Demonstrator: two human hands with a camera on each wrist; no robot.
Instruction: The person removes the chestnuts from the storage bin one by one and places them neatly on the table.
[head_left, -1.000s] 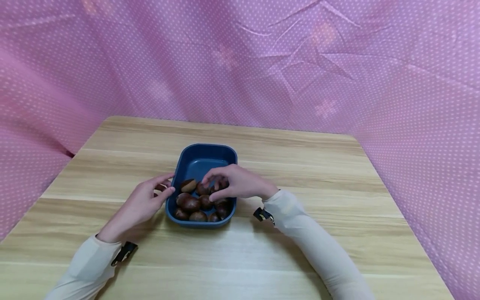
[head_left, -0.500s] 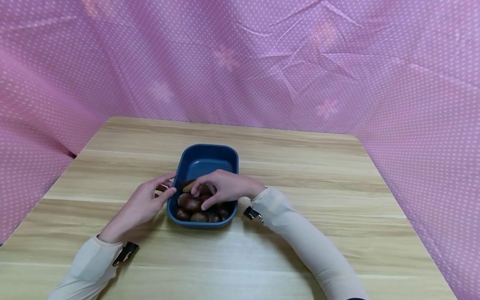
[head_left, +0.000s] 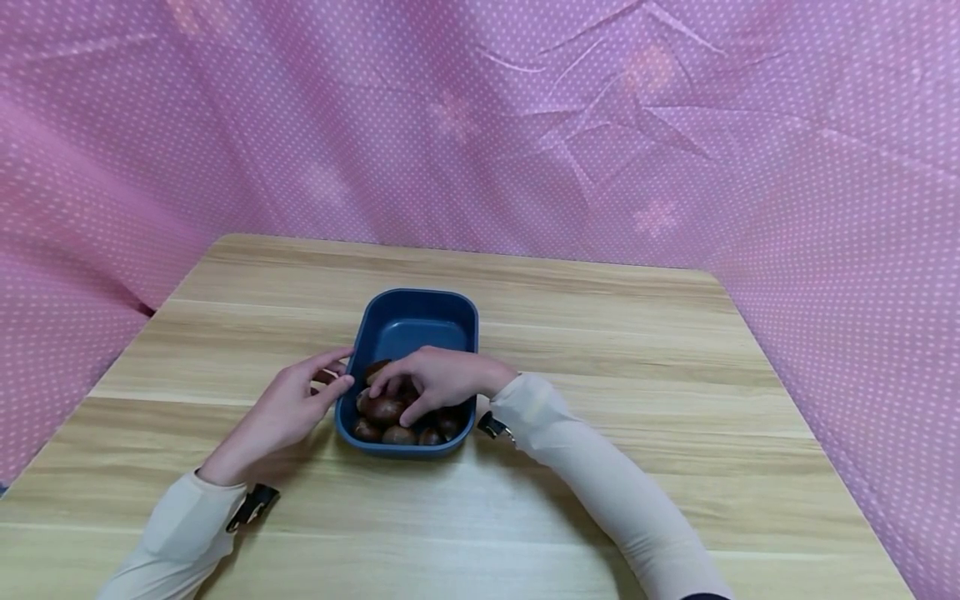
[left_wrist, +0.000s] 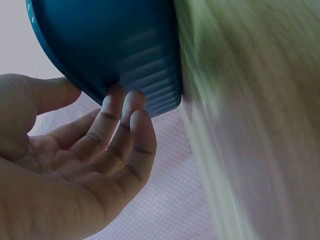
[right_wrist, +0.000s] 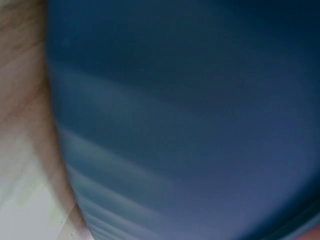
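A deep blue plastic bin (head_left: 423,321) stands on the table, with several glossy brown chestnuts (head_left: 400,435) gathered in its near half. My left hand (head_left: 288,408) is at the bin's left side. In the left wrist view its thumb is at the rim and its relaxed fingers (left_wrist: 144,132) touch the outer wall. Reaching in over the right rim, my right hand (head_left: 442,379) has its fingertips and thumb on opposite sides of a large chestnut (head_left: 385,411), pinching it. Other chestnuts lie hidden under this hand. The bin's outer wall (right_wrist: 175,125) fills most of the right wrist view.
The light wood-grain table (head_left: 600,350) extends around the bin on all sides. Pink dotted cloth (head_left: 525,150) hangs behind it and along both sides. Both forearms wear pale sleeves, each with a black clip (head_left: 252,506) near the wrist.
My right hand has moved left and lowered into the bin, from above the right-hand chestnuts to the large one. My left hand has stayed at the bin's side.
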